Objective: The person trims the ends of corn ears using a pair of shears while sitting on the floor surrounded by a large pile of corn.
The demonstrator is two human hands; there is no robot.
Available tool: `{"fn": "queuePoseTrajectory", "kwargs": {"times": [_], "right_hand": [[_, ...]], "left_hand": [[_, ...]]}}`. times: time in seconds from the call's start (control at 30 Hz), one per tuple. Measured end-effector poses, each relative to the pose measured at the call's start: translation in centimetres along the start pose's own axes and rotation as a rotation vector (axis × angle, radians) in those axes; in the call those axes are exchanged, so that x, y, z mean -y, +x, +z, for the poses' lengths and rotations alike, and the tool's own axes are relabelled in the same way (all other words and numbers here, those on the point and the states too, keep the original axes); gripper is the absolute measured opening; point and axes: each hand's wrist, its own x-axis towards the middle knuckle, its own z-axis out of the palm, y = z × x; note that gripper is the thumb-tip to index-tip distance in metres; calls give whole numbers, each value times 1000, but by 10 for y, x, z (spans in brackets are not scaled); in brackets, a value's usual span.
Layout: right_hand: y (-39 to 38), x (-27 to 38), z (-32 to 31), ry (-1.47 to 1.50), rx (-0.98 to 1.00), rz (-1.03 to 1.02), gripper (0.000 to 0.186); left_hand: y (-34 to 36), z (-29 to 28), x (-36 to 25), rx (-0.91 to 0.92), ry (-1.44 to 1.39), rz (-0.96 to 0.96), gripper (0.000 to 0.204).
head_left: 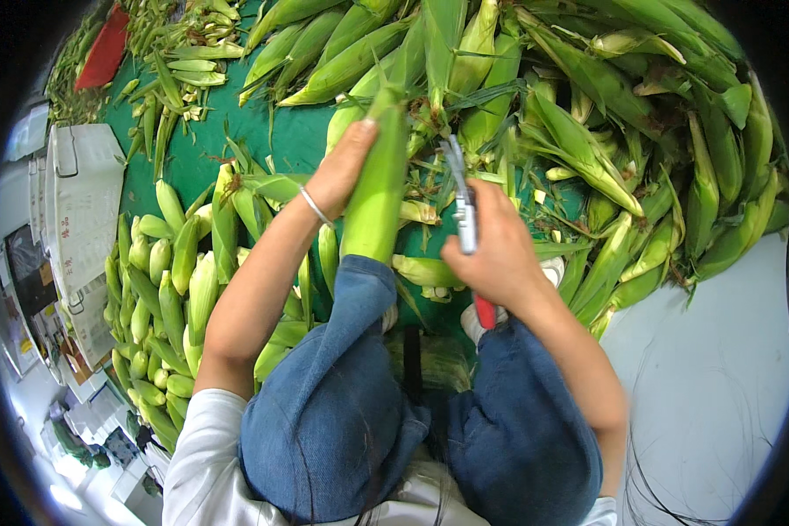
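Observation:
My left hand (337, 175) grips a green ear of corn (373, 197) in its husk, held nearly upright, its lower end by my left knee. A thin band circles my left wrist. My right hand (491, 237) is closed on hand shears (462, 206) with metal upper parts and a red handle end, their jaws raised just right of the corn. Loose leaves and trimmed bits (421, 215) lie beyond them on the green surface (188, 145).
Unhusked corn (614, 105) is heaped at the top and right. Trimmed ears (202, 294) pile at the left, with scraps (193, 66) and a red object (101, 48) farther back. White crates (83, 210) stand at the left edge. My bent knees (316, 394) are in the foreground.

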Motion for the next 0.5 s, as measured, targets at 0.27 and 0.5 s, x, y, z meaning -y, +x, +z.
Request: {"fn": "queuePoseTrajectory", "kwargs": {"times": [0.27, 0.5], "right_hand": [[32, -4, -29, -36, -116, 204, 38], [-4, -8, 7, -2, 69, 9, 45]], "left_hand": [[-22, 48, -2, 100, -21, 72, 41], [4, 45, 6, 62, -533, -63, 39]]}}
